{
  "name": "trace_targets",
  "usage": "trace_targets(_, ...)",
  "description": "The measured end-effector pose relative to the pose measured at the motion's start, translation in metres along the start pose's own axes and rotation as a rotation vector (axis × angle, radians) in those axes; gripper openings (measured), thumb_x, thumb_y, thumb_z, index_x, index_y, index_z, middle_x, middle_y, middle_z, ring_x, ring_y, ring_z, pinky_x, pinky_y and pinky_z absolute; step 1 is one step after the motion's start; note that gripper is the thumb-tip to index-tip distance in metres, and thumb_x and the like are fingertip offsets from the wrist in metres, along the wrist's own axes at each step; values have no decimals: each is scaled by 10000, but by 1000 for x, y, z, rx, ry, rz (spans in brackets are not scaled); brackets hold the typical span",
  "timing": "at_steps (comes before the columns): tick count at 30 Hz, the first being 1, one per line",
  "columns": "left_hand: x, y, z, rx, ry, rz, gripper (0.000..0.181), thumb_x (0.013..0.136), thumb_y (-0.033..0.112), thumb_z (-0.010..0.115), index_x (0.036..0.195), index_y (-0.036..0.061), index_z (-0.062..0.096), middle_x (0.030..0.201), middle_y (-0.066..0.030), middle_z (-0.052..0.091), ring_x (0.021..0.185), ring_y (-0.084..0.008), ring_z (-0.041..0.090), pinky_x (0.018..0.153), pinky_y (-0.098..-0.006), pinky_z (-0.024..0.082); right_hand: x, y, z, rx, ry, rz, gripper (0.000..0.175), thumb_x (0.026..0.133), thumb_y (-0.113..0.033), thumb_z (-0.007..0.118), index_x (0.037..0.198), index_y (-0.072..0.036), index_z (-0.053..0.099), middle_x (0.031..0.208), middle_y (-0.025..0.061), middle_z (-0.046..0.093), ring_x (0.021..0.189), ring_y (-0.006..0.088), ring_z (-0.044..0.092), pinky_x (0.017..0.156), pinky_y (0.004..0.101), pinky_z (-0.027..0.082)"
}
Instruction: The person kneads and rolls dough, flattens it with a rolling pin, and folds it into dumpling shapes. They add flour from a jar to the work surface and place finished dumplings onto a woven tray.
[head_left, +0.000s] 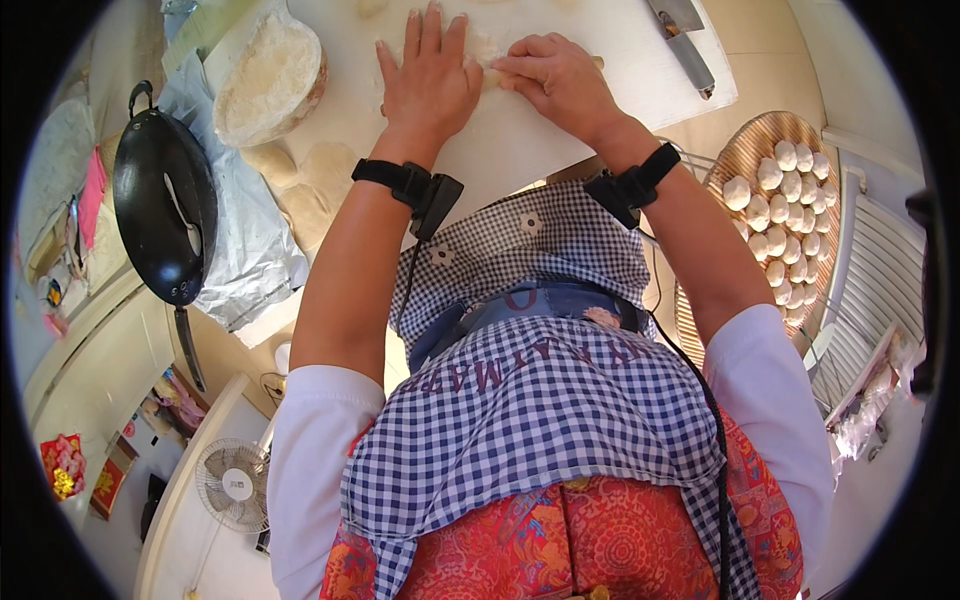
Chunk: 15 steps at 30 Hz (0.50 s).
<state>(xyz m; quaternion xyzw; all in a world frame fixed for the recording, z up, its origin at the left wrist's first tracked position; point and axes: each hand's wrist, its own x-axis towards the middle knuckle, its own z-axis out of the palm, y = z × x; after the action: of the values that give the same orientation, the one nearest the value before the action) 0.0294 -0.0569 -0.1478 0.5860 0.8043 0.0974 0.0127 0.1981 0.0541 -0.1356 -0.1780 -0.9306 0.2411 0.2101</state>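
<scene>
My left hand (433, 81) lies flat with its fingers spread on the floured white work board (510, 154). Its palm covers part of a thin wooden rolling pin (598, 62), which seems to run beneath both hands. Close by on the right, my right hand (551, 82) is bent over the pin, thumb and fingertips drawn together near a pale strip between the hands. Whether dough is pinched there is hidden. Flat rolled dough pieces (326, 169) overlap left of my left wrist. A bowl of flour (270, 79) stands beyond them.
A dough scraper (686, 56) lies at the board's right corner. To the right, a woven tray (739, 161) carries several dough balls (791, 187). A black wok (139, 195) with a white spoon (180, 210) sits left on plastic sheeting (251, 255). An electric fan (236, 484) is lower left.
</scene>
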Motion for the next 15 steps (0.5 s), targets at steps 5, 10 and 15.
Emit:
trace_targets(5,4,1,-1,-79,63,7,531,959,333,471,1451,141,418,1581,-132,287,1476,-324,223,1138,-666,152,3,-2,-6,12,-59,19,177,840,-216,706,1004,-168,750,975,-6,662,941,243,593,854,391,488)
trace_targets(10,3,-6,-29,-301,91,-76,455,974,272,460,1399,110,475,1502,-151,410,1417,-343,334,1116,-650,214,10,-10,-22,77,-87,39,157,840,-182,697,985,-147,745,964,29,664,919,276,597,831,403,496)
trace_targets(15,-20,-29,-45,-464,305,-72,364,949,168,496,1281,32,551,1232,-178,610,1170,-412,536,1040,-595,335,8,0,-38,64,35,60,162,846,-176,696,988,-114,740,930,53,664,897,284,600,813,400,498)
